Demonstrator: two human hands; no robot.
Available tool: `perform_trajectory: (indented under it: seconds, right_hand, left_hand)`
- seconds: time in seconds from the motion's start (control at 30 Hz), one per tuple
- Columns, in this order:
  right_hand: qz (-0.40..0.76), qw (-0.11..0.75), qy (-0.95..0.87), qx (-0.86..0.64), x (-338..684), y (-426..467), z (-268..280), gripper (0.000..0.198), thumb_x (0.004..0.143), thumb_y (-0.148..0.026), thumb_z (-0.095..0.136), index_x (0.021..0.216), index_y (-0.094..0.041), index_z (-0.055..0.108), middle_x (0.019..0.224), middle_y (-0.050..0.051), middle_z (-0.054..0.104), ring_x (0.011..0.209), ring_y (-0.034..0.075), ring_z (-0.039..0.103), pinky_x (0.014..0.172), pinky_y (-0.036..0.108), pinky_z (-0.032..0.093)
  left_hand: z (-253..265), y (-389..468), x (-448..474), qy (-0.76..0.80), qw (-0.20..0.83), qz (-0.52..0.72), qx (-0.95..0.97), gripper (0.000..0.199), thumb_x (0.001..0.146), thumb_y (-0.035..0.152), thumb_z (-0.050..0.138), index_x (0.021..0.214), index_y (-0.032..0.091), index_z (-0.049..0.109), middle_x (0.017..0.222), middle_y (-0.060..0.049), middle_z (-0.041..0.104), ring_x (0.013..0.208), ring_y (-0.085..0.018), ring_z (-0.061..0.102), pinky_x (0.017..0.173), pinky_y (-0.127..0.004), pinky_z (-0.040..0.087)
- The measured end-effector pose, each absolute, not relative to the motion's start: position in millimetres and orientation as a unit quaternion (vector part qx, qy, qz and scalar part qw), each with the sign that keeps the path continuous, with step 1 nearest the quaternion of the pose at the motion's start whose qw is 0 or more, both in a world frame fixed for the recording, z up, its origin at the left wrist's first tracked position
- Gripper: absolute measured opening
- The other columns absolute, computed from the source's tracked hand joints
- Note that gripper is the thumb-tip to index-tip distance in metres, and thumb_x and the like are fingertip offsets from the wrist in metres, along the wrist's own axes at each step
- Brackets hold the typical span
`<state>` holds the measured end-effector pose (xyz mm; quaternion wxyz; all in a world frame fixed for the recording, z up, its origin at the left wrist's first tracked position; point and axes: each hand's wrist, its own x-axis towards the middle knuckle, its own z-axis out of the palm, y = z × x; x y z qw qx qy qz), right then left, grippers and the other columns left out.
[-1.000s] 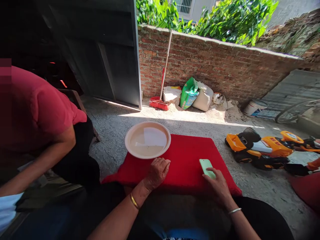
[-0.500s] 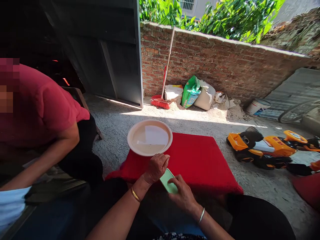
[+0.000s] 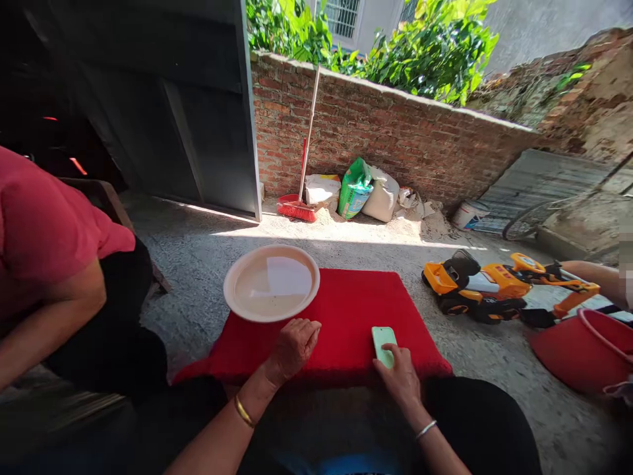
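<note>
Right of centre, the right hand (image 3: 403,379) grips a green slab (image 3: 382,338), long axis near-vertical, top leaning left. The left hand (image 3: 293,346) is curled closed.

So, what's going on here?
Someone sits at a low table with a red cloth. Their right hand has its fingers on what looks like a green phone, near the cloth's front edge. The left hand is loosely curled, with nothing visible in it, close to a basin of what looks like water. Another person sits on the left.
</note>
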<state>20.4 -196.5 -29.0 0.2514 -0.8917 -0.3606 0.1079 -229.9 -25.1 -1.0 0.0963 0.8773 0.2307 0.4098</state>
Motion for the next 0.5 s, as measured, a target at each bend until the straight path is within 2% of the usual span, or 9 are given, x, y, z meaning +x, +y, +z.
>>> perform_trajectory:
  seconds: [0.07,0.1,0.2,0.27,0.37,0.5]
  right_hand:
    - [0.185,0.275,-0.477,-0.814,-19.9,-186.8,-27.7,0.033,0.070,-0.029,0.067,0.103,-0.029,0.063,0.102,0.001,0.060,0.092,0.020,0.063,0.076,0.030,0.047]
    - [0.223,0.279,-0.528,-0.771,-34.6,-183.0,-25.1,0.037,0.066,-0.025,0.069,0.102,-0.029,0.062,0.101,0.000,0.061,0.091,0.019,0.062,0.077,0.029,0.046]
    - [0.293,0.300,-0.611,-0.672,-53.8,-178.3,-10.0,0.042,0.061,-0.023,0.077,0.100,-0.025,0.062,0.103,0.000,0.065,0.094,0.020,0.061,0.080,0.029,0.045]
    - [0.320,0.345,-0.608,-0.639,-51.7,-179.5,3.0,0.044,0.062,-0.029,0.081,0.101,-0.024,0.062,0.108,0.001,0.067,0.099,0.021,0.061,0.084,0.031,0.045]
    - [0.366,0.391,-0.567,-0.626,-42.1,-184.0,17.3,0.052,0.060,-0.033,0.085,0.105,-0.023,0.063,0.107,0.001,0.069,0.097,0.021,0.061,0.084,0.031,0.046]
    - [0.396,0.389,-0.550,-0.624,-34.5,-189.7,17.2,0.050,0.055,-0.033,0.090,0.098,-0.022,0.066,0.105,-0.002,0.069,0.097,0.020,0.060,0.085,0.030,0.044]
  left_hand:
    - [-0.3,-30.4,-230.9,0.211,0.136,0.393,0.885,0.021,0.099,0.027,0.049,0.109,0.021,0.067,0.093,-0.006,0.071,0.085,-0.019,0.066,0.080,-0.033,0.054]
    - [0.5,-34.0,-231.5,0.194,0.157,0.371,0.894,0.027,0.097,0.034,0.053,0.119,0.022,0.065,0.106,-0.008,0.071,0.097,-0.021,0.066,0.087,-0.036,0.054]
    - [1.6,-47.4,-231.5,0.128,0.207,0.273,0.931,0.066,0.086,0.055,0.067,0.145,0.031,0.049,0.139,-0.010,0.059,0.125,-0.028,0.056,0.104,-0.044,0.049]
    - [-1.4,-56.4,-228.3,0.092,0.237,0.218,0.942,0.084,0.080,0.058,0.073,0.153,0.037,0.036,0.144,-0.007,0.056,0.129,-0.028,0.053,0.108,-0.046,0.047]
    - [-13.7,-65.6,-220.4,0.088,0.265,0.174,0.944,0.099,0.078,0.052,0.077,0.158,0.041,0.020,0.142,-0.006,0.058,0.128,-0.028,0.055,0.110,-0.047,0.045]
    - [-35.8,-67.6,-213.7,0.125,0.257,0.133,0.949,0.105,0.074,0.057,0.079,0.157,0.045,0.018,0.144,-0.007,0.058,0.130,-0.034,0.054,0.104,-0.051,0.049]
